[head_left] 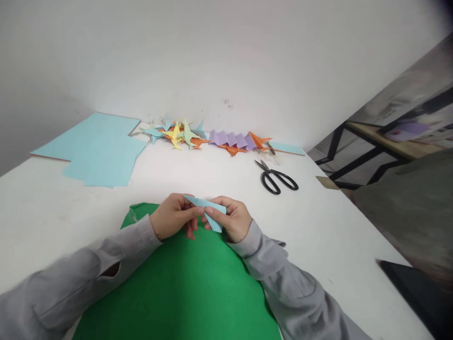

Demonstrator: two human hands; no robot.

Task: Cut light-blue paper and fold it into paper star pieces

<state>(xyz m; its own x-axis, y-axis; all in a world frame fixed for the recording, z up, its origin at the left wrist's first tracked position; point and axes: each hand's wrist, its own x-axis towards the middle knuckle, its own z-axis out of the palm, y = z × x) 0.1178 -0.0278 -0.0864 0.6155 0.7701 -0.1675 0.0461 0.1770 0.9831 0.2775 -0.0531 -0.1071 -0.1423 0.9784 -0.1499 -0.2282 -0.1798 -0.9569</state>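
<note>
A small folded piece of light blue paper (215,224) is held between both hands above a green cloth (198,283). My left hand (175,215) pinches its left, pointed end between thumb and fingers. On the other side, my right hand (231,218) grips the wider part, its thumb lying across the front. The paper shows folded edges and a narrow tip towards the left. Parts of it are covered by the thumbs.
Sheets of light blue paper (102,151) lie at the back left. Folded paper cranes (177,135) and a pleated purple paper (231,140) line the wall. Black-handled scissors (276,178) rest at the right. A dark flat object (417,288) sits at the table's right edge.
</note>
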